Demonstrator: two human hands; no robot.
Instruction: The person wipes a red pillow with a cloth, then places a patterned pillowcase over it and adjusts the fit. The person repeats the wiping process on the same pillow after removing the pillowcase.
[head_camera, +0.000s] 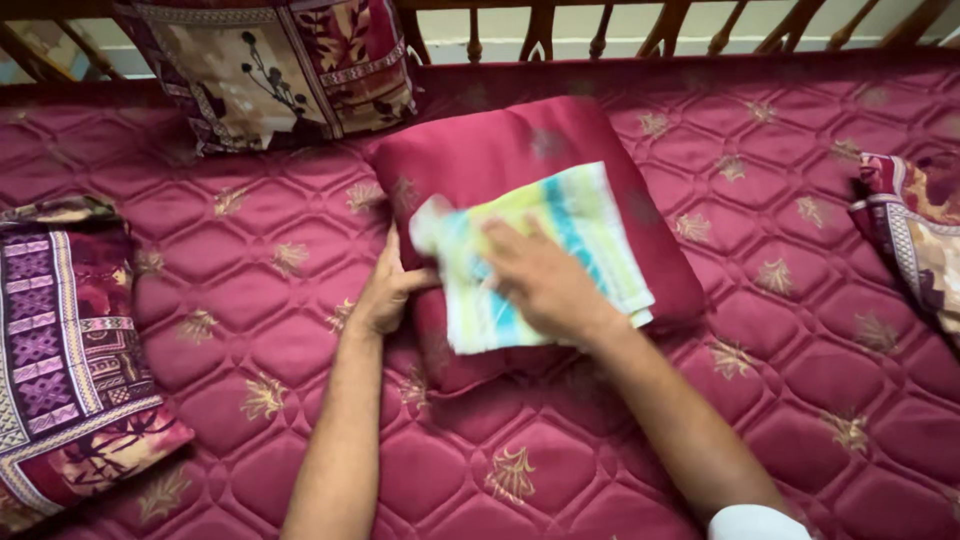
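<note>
Right hand (545, 285) flat on the folded striped cloth (560, 235), fingers spread and pressing down, gripping nothing. The cloth, pale yellow, white and turquoise, lies right under those fingers and runs on beyond the fingertips, up and away to the far right; its long axis slants from the near left corner to the far right corner. It sits on top of a plain maroon cushion (500, 150), which rests on the quilted maroon mattress (250, 340). Left hand (385, 295) is at the cushion's near left edge, fingers curled round that edge, thumb just touching the cloth's blurred left corner. So the right hand is the one squarely on the cloth, the left beside it. That left corner is smeared with motion, hard to read. Patterned pillows (60, 350) lie well off to the left of the left fingers, another (270, 65) beyond them, one cut off at the right border
</note>
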